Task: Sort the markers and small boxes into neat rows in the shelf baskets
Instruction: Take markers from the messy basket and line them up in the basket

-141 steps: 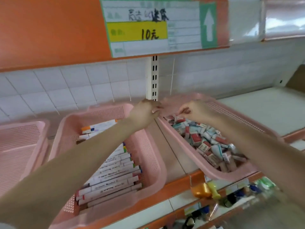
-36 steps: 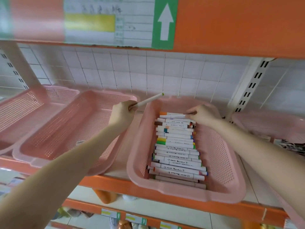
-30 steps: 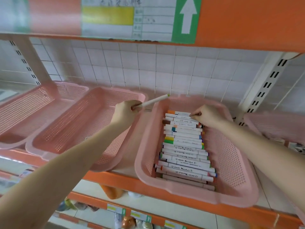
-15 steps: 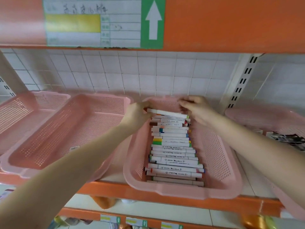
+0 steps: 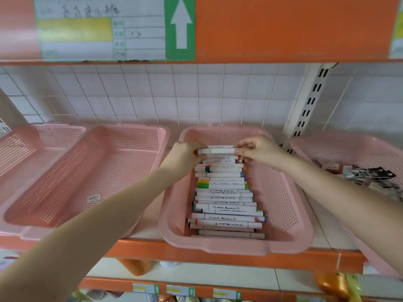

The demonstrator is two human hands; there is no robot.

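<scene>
White tiles back an orange shelf (image 5: 218, 253). Left hand (image 5: 184, 155) and right hand (image 5: 259, 152) pinch one white marker (image 5: 218, 151) by its ends. It hangs over the marker row (image 5: 224, 199) in a pink mesh basket (image 5: 283, 203).

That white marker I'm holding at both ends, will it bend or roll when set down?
Probably stiff: the white marker runs straight between left hand and right hand. Likely light: end pinches alone carry it. It might roll on the uneven marker row.
</scene>
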